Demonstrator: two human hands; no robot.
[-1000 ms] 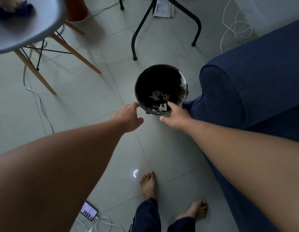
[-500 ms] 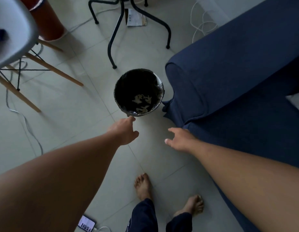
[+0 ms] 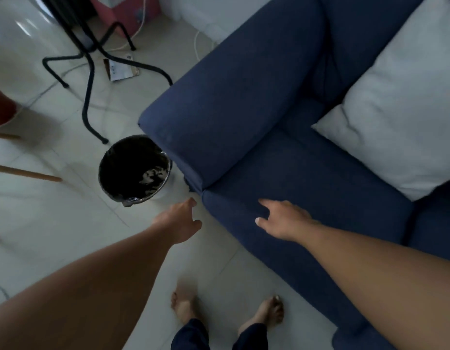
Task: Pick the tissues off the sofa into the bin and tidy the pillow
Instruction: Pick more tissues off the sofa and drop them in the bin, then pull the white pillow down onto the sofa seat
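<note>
Both hands empty, fingers spread, pillow [image 3: 400, 97] well beyond right hand [image 3: 284, 219]

A second ago both hands were at the near rim of the round black-lined bin [image 3: 134, 170], the left hand [image 3: 179, 222] touching it and the right hand [image 3: 285, 219] beside it. Now both have drawn away, empty and with fingers loosely spread. The left one hangs over the pale tiled floor [image 3: 67, 223] near the bin, and the right one has crossed over the front edge of the dark blue fabric sofa [image 3: 244, 109]. The view has swung right (blurring somewhat), bringing a white rectangular pillow [image 3: 395, 109] on the seat into sight.
</note>
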